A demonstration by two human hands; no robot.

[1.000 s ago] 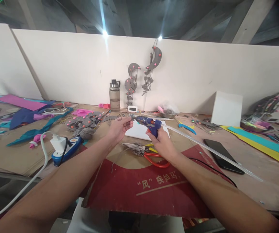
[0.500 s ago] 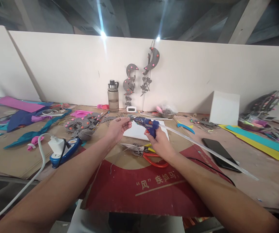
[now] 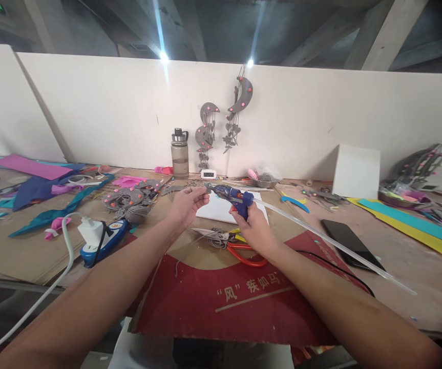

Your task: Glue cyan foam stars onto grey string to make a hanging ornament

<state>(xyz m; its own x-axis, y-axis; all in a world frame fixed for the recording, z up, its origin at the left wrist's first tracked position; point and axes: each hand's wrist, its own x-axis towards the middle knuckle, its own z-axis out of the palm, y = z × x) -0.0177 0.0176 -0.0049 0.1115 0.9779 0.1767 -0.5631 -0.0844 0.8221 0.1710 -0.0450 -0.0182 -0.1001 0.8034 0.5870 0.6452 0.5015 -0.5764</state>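
Observation:
My right hand (image 3: 254, 223) is wrapped round the handle of a blue hot glue gun (image 3: 234, 197), its nozzle pointing left. A long clear glue stick (image 3: 336, 239) sticks out of the gun's back end and slants down to the right. My left hand (image 3: 187, 206) pinches a small grey piece (image 3: 207, 187) right at the nozzle; its exact shape is too small to make out. Below the gun lie red-handled scissors (image 3: 246, 255) and yellow-handled pliers (image 3: 233, 236) beside some grey yarn. A white sheet (image 3: 216, 209) lies behind both hands.
A power strip (image 3: 104, 245) with a white plug sits left, near grey felt crescents (image 3: 123, 197). A black phone (image 3: 349, 243) lies right. At the back stand a water bottle (image 3: 180, 156) and a small clock (image 3: 208, 174). Grey moon ornaments (image 3: 243, 97) hang on the wall.
Almost nothing differs; the glue gun's nozzle stays at the small grey piece. The glue stick's free end has shifted slightly right and down, and the whole view has moved a little.

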